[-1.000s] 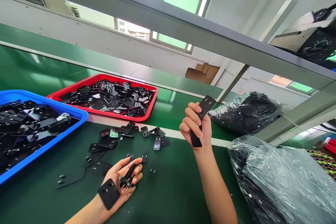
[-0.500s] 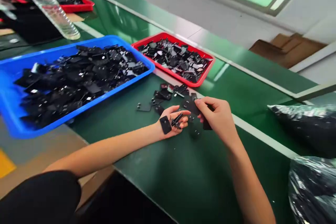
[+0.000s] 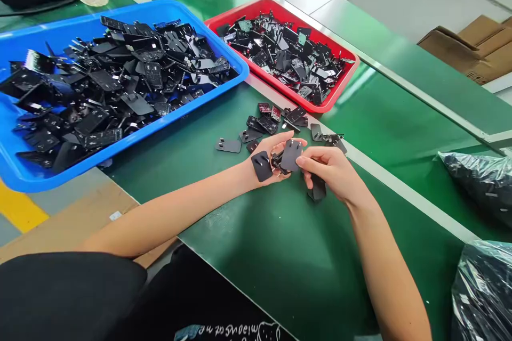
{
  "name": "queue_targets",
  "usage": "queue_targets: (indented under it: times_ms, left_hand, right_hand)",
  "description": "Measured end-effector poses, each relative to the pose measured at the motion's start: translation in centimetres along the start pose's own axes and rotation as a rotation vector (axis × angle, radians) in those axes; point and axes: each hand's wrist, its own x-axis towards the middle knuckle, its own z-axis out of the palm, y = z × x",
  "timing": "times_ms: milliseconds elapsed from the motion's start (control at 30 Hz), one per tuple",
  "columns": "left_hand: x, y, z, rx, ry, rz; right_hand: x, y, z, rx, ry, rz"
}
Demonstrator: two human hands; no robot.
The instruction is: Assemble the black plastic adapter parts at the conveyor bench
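Pinching a rectangular dark-grey plastic plate (image 3: 290, 157), the right hand (image 3: 330, 168) risked bumping the squarish black plastic piece (image 3: 262, 167) off the cupped left hand (image 3: 272, 145).

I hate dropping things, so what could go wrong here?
The left hand cups several black pieces, so the one near its wrist might slide off. The right hand holds a flat piece and a lower piece; either could slip. The blue tray juts past the table edge, so a bump might spill it.

Left tray (image 3: 240, 67) beside right tray (image 3: 336, 97) — loose plates (image 3: 267, 124) before latter.
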Motion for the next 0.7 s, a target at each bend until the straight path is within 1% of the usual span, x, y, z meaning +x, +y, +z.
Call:
queue_targets:
  times_ms: [67, 200, 300, 400, 533, 633, 700]
  left_hand:
    - [0.0, -0.2, 0.0, -0.006, 0.017, 0.005]
    - [0.0, -0.1, 0.0, 0.015, 0.036, 0.018]
    - [0.2, -0.2, -0.1, 0.006, 0.017, 0.014]
    - [0.6, -0.6, -0.4, 0.026, -0.020, 0.009]
    - [1.2, -1.4, -1.1, 0.058, -0.103, -0.086]
    - [1.5, -1.6, -2.1, -0.050, -0.202, -0.123]
    - [1.6, -1.8, -2.8, -0.196, -0.223, -0.144]
  right_hand:
    - [0.0, 0.1, -0.1, -0.003, -0.014, -0.002]
    - [-0.1, 0.2, -0.1, -0.041, 0.039, 0.010]
    - [-0.1, 0.2, -0.1, -0.046, 0.057, 0.017]
    - [-0.1, 0.4, 0.1, 0.059, 0.054, 0.051]
    - [0.0, 1.0, 0.7, 0.128, 0.055, 0.143]
    - [0.1, 1.5, 1.1, 0.181, 0.104, 0.201]
    - [-0.1, 1.7, 0.8, 0.248, 0.167, 0.185]
